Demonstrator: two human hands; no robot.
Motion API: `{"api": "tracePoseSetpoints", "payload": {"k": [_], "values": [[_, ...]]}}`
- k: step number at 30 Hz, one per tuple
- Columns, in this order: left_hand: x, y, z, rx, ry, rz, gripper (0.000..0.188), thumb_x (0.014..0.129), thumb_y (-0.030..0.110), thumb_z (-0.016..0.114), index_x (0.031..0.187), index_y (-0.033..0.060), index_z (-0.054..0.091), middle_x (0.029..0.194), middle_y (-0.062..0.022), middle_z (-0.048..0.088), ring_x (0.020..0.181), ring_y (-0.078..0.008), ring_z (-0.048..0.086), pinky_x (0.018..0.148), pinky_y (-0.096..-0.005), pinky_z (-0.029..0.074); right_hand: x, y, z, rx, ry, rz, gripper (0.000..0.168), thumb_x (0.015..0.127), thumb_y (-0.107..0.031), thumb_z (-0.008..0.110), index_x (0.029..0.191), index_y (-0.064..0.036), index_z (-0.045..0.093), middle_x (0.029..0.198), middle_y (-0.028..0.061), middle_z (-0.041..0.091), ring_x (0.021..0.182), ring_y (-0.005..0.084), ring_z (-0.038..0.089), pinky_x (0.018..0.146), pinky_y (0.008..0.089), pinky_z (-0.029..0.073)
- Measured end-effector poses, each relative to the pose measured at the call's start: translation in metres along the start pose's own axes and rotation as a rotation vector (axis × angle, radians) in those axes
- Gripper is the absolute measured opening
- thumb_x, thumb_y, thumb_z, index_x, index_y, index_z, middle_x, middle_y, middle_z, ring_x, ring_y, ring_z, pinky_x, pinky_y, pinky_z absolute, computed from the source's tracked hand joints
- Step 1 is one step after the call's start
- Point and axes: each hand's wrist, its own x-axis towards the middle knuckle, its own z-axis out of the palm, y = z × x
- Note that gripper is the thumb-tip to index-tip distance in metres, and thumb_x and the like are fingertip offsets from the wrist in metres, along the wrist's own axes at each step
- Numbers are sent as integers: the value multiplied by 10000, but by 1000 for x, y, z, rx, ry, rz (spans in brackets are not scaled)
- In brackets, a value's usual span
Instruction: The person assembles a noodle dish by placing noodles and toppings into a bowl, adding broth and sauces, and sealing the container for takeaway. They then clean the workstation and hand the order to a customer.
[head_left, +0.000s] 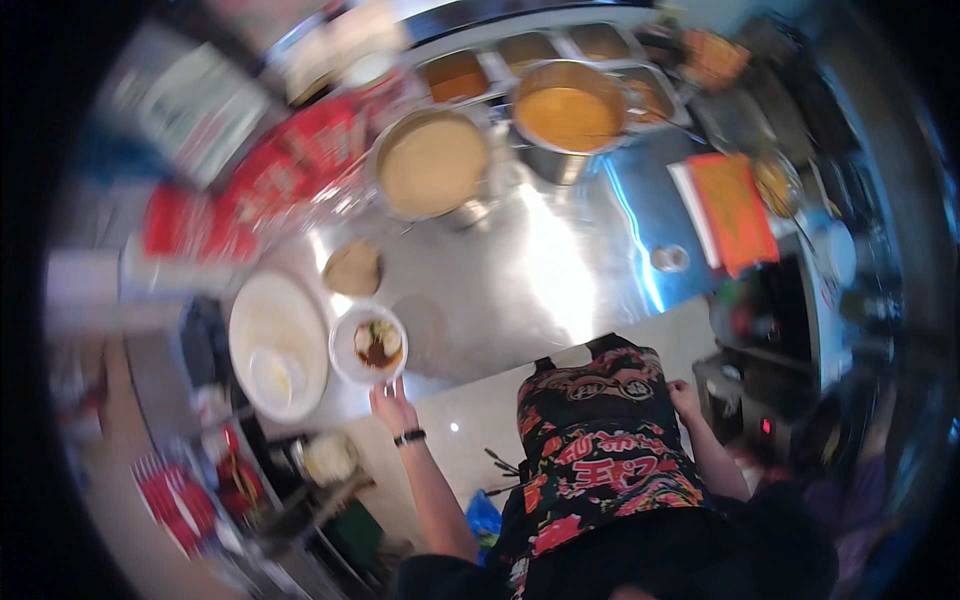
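Observation:
My left hand (394, 411), with a dark band at the wrist, has its fingers at the near rim of a white bowl (341, 346). Dark brown sauce, pale lumps and a bit of green (377, 343) lie inside this bowl. It is at the left front of a steel worktop (480, 300). Just left of it stands a large oval white tub (259, 315) with a smaller white bowl (274, 375) inside. A round tan item (354, 268) lies behind the bowl. Down beside my patterned apron (600, 435) is my right hand (684, 401), its fingers partly hidden.
Toward the back stand a pot of beige liquid (433, 161) and a pot of orange liquid (568, 112). Behind them are steel food pans (525, 52). Red plastic packages (270, 180) line the left. An orange packet (731, 214) and a small clear container (670, 258) lie at right.

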Motion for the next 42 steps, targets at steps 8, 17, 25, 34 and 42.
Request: {"api": "tracePoseSetpoints", "payload": {"k": [8, 17, 25, 34, 42], "values": [[-87, -88, 131, 105, -339, -303, 51, 885, 40, 521, 915, 0, 516, 973, -91, 528, 875, -206, 543, 904, -416, 541, -2, -10, -55, 555, 206, 108, 194, 920, -201, 545, 836, -50, 632, 767, 34, 635, 702, 115, 608, 624, 275, 492], [-172, -193, 269, 172, -495, -244, 280, 921, 149, 523, 1110, -56, 493, 1157, -153, 518, 1089, -272, 516, 915, -414, 498, 121, 22, -348, 476, 802, -87, 351, 937, -320, 563, 710, -58, 617, 616, 7, 585, 559, 102, 539, 537, 254, 435], [-265, -265, 303, 219, -303, -431, 496, 974, 559, 365, 810, 104, 475, 679, -12, 507, 598, -141, 492, 555, -271, 465, 222, 219, -629, 625, 1295, 248, 408, 892, -374, 532, 1151, -72, 623, 1060, 178, 680, 1050, 363, 617, 915, 420, 465], [-442, -330, 389, 523, -640, -751, 204, 948, 263, 471, 812, 129, 541, 732, -6, 585, 698, -154, 562, 647, -289, 467, 252, 288, -746, 579, 1168, 283, 289, 905, -254, 549, 1066, -32, 641, 714, 86, 629, 531, 174, 575, 482, 330, 457], [-508, -366, 456, 805, -874, -794, 193, 965, 238, 482, 857, 94, 551, 811, -54, 607, 767, -196, 583, 704, -342, 475, 231, 251, -759, 1265, 906, 108, 123, 952, -195, 573, 983, -80, 606, 630, 26, 552, 451, 95, 477, 372, 265, 367]]}}
